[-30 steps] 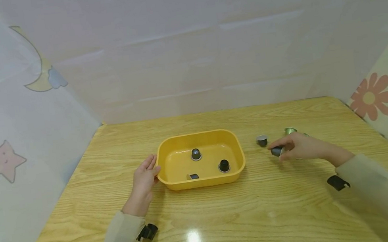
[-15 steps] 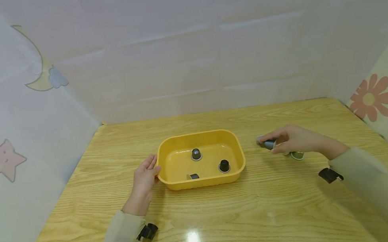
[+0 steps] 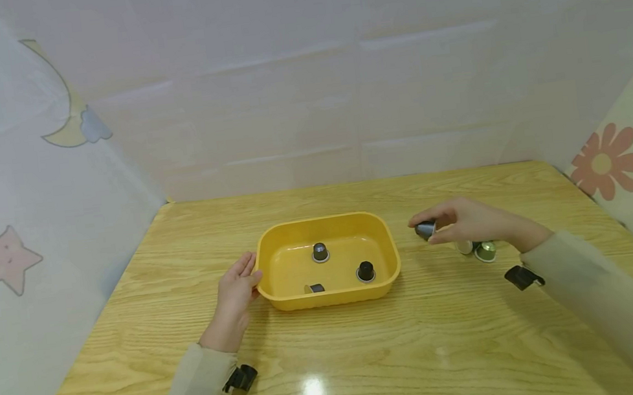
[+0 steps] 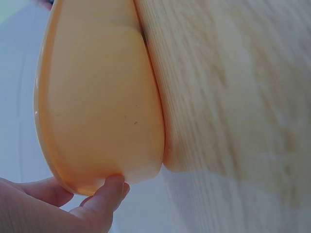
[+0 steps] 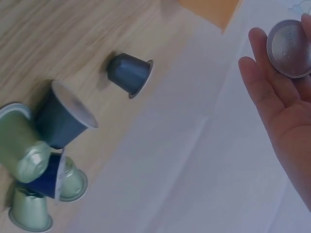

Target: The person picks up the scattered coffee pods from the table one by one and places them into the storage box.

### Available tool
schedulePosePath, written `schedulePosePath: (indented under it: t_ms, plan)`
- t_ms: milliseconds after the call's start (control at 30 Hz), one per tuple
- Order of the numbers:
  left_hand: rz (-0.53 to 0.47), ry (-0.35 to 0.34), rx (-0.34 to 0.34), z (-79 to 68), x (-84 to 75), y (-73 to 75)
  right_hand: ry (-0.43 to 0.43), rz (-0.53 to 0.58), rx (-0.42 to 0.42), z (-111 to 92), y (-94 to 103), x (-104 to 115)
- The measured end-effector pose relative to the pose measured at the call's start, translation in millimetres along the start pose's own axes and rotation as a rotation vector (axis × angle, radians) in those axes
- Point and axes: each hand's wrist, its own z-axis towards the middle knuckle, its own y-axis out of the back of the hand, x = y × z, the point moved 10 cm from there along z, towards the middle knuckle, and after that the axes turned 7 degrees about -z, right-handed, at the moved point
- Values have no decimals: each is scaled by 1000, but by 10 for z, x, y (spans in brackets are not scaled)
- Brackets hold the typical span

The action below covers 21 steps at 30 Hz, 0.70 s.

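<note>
My left hand grips the left rim of a yellow plastic tub, its thumb over the rim and fingers against the outer wall. On the tub's floor are three dark coffee capsules: one upright at the back, one upright at the right, and one on its side near the front wall. To the tub's right, above the table, my right hand pinches a dark coffee capsule; its silver lid shows in the right wrist view. Another dark capsule lies tipped on the table, hidden in the head view.
Several green, dark and blue capsules cluster right of the tub, below my right hand, among them a green capsule and a blue one. The wooden table is backed by a pale sheet.
My right hand has moved left and slightly up with the dark capsule, off the cluster, covering the loose dark capsule beyond. My left hand and the tub have stayed put.
</note>
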Motion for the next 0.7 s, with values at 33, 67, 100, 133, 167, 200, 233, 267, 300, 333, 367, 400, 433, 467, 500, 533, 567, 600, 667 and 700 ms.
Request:
schedulePosePath:
  t_ms: [33,67,100,133,167,200,233,267,300,333,367,400,433,467,500,533,567,600,667,700]
  plan:
    - [1,0,0,0,1,1,2,15,4,11,2,18]
    - [2,1,1,0,2,1,1,24,8,23,3,29]
    - [2,1,1,-1,2,2,0,39,12,34,4,40]
    - [1,0,3,-2,0,0,2,58,17,46,4,54]
    - [2,-1,3,-4,-1,0,5,81,23,58,1,67]
    - [4,-2,5,-4,-2,-3,2,89,24,67,2,71]
    - [4,0,3,1,1,1,-3,94,27,84,-1,67]
    - [5,1,3,3,2,0,-6,100,31,100,-8,64]
    - [5,0,4,2,0,0,-8,100,34,116,-15,64]
    - [4,0,5,1,-1,-2,-5,103,38,132,-24,68]
    - [5,0,7,1,-1,-3,-2,97,40,147,-32,73]
    - [6,2,5,0,0,-1,2,93,44,166,-44,80]
    - [6,4,4,0,3,2,3,90,49,185,-55,84]
    - [5,4,5,-5,2,2,8,84,52,199,-62,98]
    - [4,4,4,-7,2,3,8,77,54,216,-68,112]
    - [3,6,2,-6,3,4,9,76,56,235,-76,128]
    - [2,7,-1,-2,7,7,5,75,61,256,-84,140]
    - [1,7,-3,1,8,9,1,77,64,277,-92,152]
    - [-4,5,-3,6,6,7,-14,76,70,314,-103,174]
    - [-5,4,-1,7,4,4,-15,82,73,334,-111,191]
